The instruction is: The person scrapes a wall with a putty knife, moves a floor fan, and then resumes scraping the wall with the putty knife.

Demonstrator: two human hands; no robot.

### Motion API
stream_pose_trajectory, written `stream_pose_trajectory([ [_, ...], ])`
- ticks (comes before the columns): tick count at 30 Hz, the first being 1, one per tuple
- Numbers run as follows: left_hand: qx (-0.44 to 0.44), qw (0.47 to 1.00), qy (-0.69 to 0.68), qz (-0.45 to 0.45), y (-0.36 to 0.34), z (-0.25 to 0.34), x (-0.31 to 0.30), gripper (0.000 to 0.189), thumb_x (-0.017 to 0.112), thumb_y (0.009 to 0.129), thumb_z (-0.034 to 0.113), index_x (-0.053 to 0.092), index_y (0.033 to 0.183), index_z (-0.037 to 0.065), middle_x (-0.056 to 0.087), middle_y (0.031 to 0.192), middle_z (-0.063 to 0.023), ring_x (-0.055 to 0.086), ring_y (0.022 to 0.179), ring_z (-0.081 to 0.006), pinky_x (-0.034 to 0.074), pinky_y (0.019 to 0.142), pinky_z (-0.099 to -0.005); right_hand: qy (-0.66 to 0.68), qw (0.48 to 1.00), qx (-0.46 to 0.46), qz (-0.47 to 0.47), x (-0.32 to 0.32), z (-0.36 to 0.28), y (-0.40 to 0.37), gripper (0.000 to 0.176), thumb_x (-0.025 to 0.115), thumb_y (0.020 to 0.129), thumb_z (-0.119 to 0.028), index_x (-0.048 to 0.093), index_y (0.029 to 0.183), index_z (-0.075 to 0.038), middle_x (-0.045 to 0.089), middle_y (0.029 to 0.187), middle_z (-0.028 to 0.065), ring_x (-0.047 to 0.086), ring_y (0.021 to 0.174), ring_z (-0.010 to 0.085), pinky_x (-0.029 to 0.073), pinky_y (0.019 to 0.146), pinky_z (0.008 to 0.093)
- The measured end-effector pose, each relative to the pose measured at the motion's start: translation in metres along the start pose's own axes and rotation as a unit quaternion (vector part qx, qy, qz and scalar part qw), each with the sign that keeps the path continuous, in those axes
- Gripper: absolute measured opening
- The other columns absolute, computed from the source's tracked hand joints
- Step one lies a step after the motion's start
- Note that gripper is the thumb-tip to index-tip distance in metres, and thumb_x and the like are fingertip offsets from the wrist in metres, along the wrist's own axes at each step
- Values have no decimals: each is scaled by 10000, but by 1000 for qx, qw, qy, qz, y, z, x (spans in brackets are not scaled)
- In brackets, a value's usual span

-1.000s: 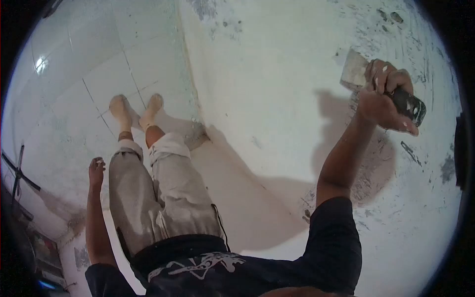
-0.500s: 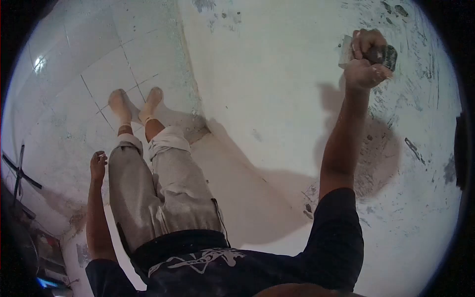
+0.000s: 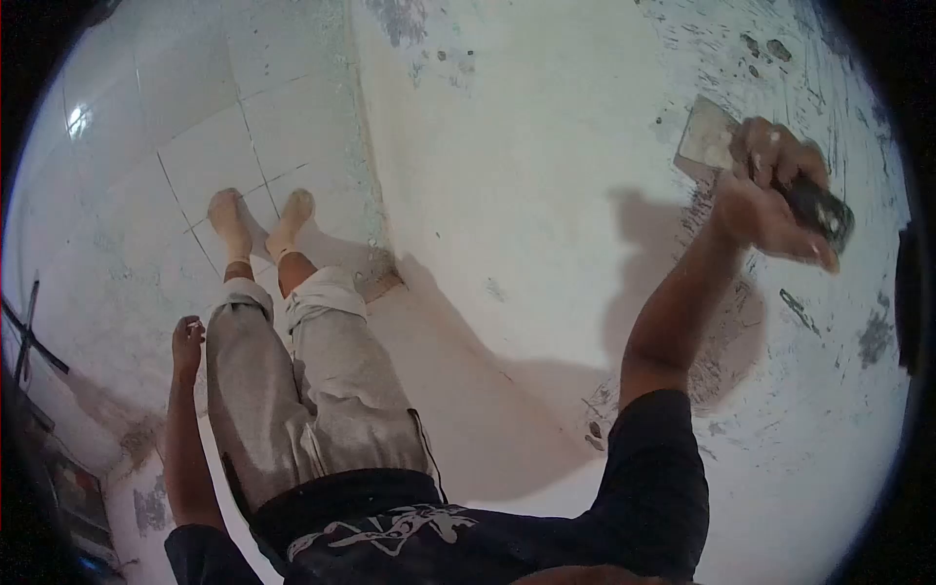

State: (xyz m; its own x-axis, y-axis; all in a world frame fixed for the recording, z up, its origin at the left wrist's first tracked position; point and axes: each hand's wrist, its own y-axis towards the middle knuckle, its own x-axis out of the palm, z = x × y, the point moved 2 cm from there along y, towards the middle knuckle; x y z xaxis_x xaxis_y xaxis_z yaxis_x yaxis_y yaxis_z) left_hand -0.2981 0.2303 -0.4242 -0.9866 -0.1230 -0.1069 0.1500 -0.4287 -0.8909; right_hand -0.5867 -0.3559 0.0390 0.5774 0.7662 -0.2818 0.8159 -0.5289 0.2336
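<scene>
My right hand (image 3: 775, 190) is wrapped round the dark handle of a putty knife (image 3: 707, 134). Its flat, pale blade points to the upper left, close over the wall (image 3: 507, 146). That wall is white, with dark scraped streaks and patches around the hand. Down beside my left thigh hangs my left hand (image 3: 189, 343), loosely curled with its fingers a little apart and nothing visible in it. Whitish smears mark the fingers of both hands.
Pale floor tiles (image 3: 195, 107) lie under my feet at the upper left, meeting the wall at a rough edge. A dark crossed frame (image 3: 29, 336) stands at the far left, with dark boxy items (image 3: 78, 487) below it. My shadow falls on the wall.
My right hand has moved right and downward in view with the putty knife, whose blade now shows more fully. My left hand still hangs at my side.
</scene>
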Motion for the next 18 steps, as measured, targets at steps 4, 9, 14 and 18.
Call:
stream_pose_trajectory([
  [4,5,1000,-9,-5,-2,-3,-1,250,457,866,158,520,1040,-11,556,894,-82,549,830,-165,458,681,-302,-223,960,59,158,-7,19,-17,654,472,691,-734,414,755,-86,377,698,25,329,626,142,300,573,262],
  [9,-6,1000,-20,-18,-7,-15,-2,264,462,894,199,513,1079,18,551,938,-70,544,846,-163,456,718,-304,331,936,58,103,-5,14,-12,669,470,684,-753,375,768,-96,383,765,22,344,714,128,329,709,225],
  [14,-9,1000,-17,-16,8,-26,-4,278,456,892,221,516,1068,13,552,929,-81,547,859,-176,461,719,-321,-138,970,80,183,-30,29,-9,608,559,666,-679,458,768,-88,400,727,12,385,741,162,352,708,294],
  [18,10,999,-31,8,13,-8,-5,265,458,858,162,527,1051,-4,571,908,-94,561,829,-178,471,704,-310,89,976,169,105,-33,34,8,565,555,698,-625,463,746,-69,387,732,19,372,758,172,341,728,299],
])
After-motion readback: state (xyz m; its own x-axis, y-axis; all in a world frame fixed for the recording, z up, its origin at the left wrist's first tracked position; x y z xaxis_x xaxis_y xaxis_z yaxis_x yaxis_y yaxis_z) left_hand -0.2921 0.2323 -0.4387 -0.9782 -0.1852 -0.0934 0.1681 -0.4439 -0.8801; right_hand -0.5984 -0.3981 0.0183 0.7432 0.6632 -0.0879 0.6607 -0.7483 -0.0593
